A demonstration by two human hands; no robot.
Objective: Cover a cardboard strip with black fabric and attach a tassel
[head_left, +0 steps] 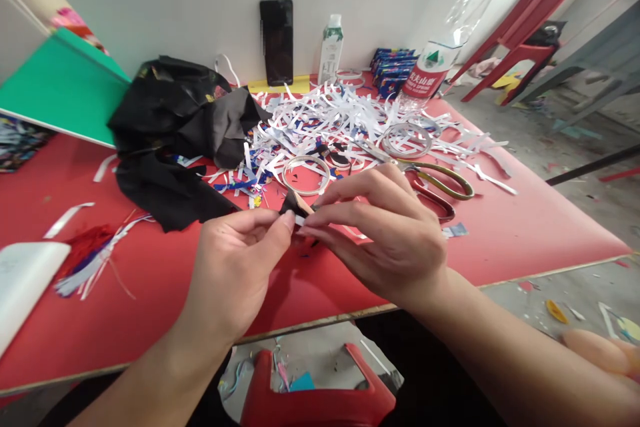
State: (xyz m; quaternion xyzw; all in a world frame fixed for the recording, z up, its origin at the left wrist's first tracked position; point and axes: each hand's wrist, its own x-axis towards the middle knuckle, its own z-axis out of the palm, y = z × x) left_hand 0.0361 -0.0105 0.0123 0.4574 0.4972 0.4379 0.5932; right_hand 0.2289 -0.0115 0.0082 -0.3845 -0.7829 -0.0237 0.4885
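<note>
Over the front of the red table, my left hand (240, 263) pinches a small piece of black material (289, 203) between thumb and forefinger. A tan edge and a bit of white strip (300, 221) show on the piece. From the other side, the fingertips of my right hand (385, 233) close on the same piece. Just behind my hands lies a clear ring-shaped roll (306, 175). Scissors (440, 180) with worn yellow and red handles rest beyond my right hand, their blades among white paper strips (340, 117).
Crumpled black material (173, 113) and a green board (60, 90) are at left. A phone (278, 42) leans on the wall beside a small bottle (331, 50). At right stands a large water bottle (433, 60). A red stool (315, 407) is below the table edge (320, 322).
</note>
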